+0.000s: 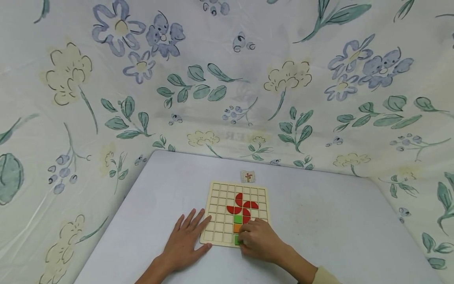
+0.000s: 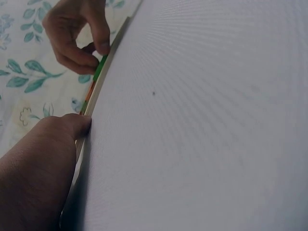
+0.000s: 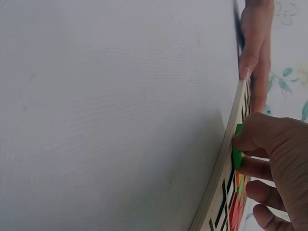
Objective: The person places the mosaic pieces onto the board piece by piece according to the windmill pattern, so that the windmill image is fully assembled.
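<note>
A pale wooden grid board [image 1: 219, 227] lies flat on the table. Red quarter-round-edged pieces [image 1: 239, 199] form a pinwheel on it, with a green square tile [image 1: 238, 219] and an orange square tile [image 1: 237, 228] in a column below. At the board's near edge, my right hand [image 1: 261, 241] pinches another green tile [image 3: 237, 156] between thumb and fingers; the tile is at the grid's bottom row. My left hand [image 1: 186, 240] rests with spread fingers against the board's left side, its thumb by the near left corner. The right hand partly covers the board's lower right.
Beyond the board's far edge lies a small pattern card [image 1: 248, 176] showing a red pinwheel on a grid. The white table [image 1: 319, 221] extends to both sides. A floral-printed sheet [image 1: 227, 79] hangs behind and around the table.
</note>
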{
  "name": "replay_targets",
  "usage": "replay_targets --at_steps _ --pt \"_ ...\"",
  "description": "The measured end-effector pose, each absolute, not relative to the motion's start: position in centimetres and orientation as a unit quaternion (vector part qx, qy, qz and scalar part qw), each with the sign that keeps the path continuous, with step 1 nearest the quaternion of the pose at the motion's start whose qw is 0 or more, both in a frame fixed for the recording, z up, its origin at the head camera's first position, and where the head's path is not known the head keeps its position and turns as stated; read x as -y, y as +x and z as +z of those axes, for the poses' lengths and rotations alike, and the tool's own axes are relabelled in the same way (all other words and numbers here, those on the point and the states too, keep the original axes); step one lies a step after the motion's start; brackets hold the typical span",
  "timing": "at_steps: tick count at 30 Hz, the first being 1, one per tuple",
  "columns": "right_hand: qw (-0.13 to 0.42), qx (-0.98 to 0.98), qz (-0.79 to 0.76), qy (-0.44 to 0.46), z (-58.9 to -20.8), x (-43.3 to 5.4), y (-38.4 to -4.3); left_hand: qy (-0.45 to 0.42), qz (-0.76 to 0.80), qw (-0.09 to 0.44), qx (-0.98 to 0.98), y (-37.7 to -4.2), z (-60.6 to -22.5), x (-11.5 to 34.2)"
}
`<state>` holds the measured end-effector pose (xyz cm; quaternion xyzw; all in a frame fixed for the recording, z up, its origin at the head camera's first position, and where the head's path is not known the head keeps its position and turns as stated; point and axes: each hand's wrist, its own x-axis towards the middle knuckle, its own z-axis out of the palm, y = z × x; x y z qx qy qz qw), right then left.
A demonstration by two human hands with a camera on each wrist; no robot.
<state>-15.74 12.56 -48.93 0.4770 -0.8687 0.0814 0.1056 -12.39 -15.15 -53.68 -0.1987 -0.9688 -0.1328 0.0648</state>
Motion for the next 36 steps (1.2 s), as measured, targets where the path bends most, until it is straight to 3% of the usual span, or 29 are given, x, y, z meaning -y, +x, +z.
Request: replay_targets --at_steps 7,15,28,32,36 --pt "0.072 0.881 0.064 0.464 -48.3 -12.0 -15.6 -0.202 -0.137 0.076 0.967 -12.5 -53.8 15.3" --pt "0.092 0.883 0.032 0.459 -48.1 -11.5 -15.3 -0.207 -0.137 0.076 0.966 -12.7 -53.9 15.1" --pt "0.068 0.891 0.166 0.416 -49.3 -12.4 -15.0 -0.211 -0.143 0.061 0.965 -12.9 -53.5 15.0" --pt "0.059 0.891 0.142 0.426 -48.8 -12.3 -15.4 -0.196 -0.168 0.001 0.966 -13.3 -51.9 15.1" --pt "0.094 0.887 0.17 0.419 -46.5 -12.2 -18.0 -0.173 -0.161 0.032 0.971 -16.4 -48.4 14.8"
